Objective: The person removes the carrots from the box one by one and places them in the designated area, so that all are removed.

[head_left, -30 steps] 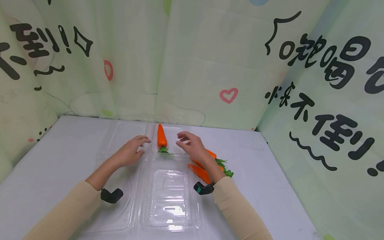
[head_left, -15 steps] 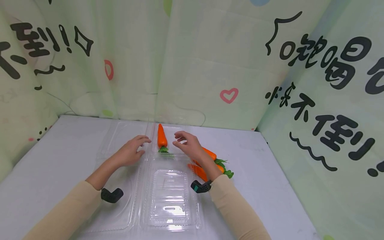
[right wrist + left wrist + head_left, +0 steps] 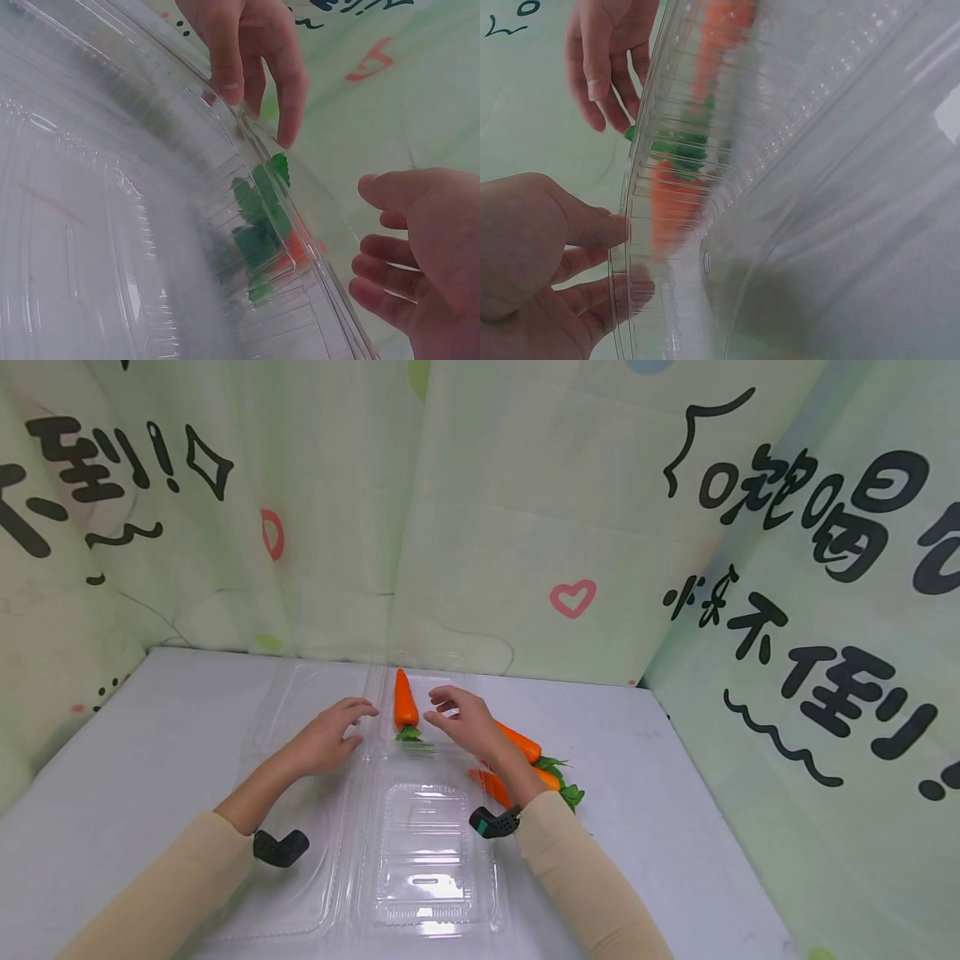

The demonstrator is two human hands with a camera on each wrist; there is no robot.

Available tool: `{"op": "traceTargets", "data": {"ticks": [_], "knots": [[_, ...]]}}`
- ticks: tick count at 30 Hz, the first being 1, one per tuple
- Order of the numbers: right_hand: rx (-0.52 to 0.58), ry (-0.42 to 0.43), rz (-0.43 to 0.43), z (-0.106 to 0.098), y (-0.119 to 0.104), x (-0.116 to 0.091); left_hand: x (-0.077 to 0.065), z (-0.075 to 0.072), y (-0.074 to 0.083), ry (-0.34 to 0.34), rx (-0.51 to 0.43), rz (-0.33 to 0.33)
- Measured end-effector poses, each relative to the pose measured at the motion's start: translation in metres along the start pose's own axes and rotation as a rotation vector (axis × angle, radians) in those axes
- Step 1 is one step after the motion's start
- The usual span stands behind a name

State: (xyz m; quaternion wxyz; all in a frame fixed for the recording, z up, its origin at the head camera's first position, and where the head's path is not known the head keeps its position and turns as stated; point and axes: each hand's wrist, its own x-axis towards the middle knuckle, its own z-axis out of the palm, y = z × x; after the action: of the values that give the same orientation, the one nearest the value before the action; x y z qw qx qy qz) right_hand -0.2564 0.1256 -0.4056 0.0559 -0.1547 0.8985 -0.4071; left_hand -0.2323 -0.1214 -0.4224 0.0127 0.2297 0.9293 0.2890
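An orange carrot (image 3: 405,697) with a green top lies in the far clear plastic box (image 3: 450,680), its leaves toward me. Left of it, my left hand (image 3: 326,739) has its fingers loosely bent over the clear plastic; in the left wrist view its thumb and fingers are at the rim. To the carrot's right hovers my right hand (image 3: 465,722), fingers slightly curved, holding nothing. Nearer to me lies a second clear plastic box (image 3: 427,852), hinged to a clear lid on its left. Several more carrots (image 3: 519,742) lie at the right, partly hidden by my right forearm.
Both wrists carry black camera bands (image 3: 281,849). A white table (image 3: 645,827) extends to either side of the boxes. Pale green printed curtains (image 3: 487,510) with black lettering enclose the back and sides.
My right hand has moved left, closer to the carrot in the far box, covering different parts of the carrots at the right. My left hand stays in place.
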Motion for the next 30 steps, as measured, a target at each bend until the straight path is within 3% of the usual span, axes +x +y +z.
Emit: {"op": "traceTargets", "data": {"ticks": [30], "knots": [[-0.076, -0.046, 0.074, 0.014, -0.003, 0.015, 0.002, -0.001, -0.002, -0.014, -0.005, -0.001]]}}
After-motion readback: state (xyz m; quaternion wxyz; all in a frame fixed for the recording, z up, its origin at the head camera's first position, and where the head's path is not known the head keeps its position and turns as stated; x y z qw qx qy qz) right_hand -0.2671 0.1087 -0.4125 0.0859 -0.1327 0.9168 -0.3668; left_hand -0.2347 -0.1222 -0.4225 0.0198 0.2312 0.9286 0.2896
